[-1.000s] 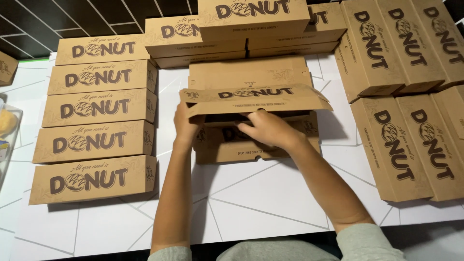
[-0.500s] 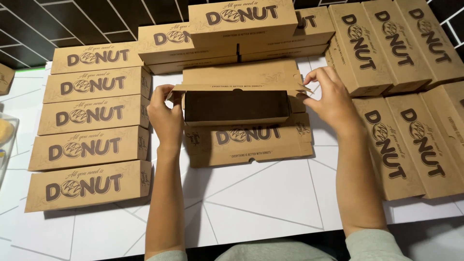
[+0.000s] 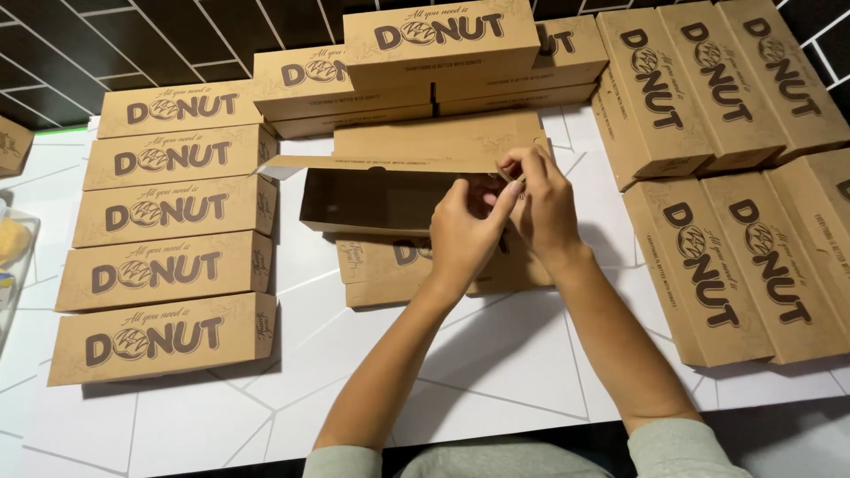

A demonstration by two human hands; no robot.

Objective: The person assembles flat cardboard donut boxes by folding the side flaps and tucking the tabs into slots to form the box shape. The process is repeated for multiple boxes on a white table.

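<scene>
An open brown cardboard box (image 3: 381, 199) is held above the white table, its lid (image 3: 425, 142) raised and its dark inside showing. My left hand (image 3: 465, 235) and my right hand (image 3: 542, 208) are together at the box's right end, fingers pinching its end flap. Under them lies a closed brown box (image 3: 381, 265) of the same kind.
Several closed brown boxes lie in a column at the left (image 3: 168, 274). More are stacked along the back (image 3: 443, 40) and laid side by side at the right (image 3: 735, 265). The white table (image 3: 496, 363) has thin dark lines. A clear container (image 3: 13, 248) sits at the far left edge.
My hands were at opposite ends of the box half a second ago. Now my left hand has crossed to the right end beside my right hand, and the lid stands more open.
</scene>
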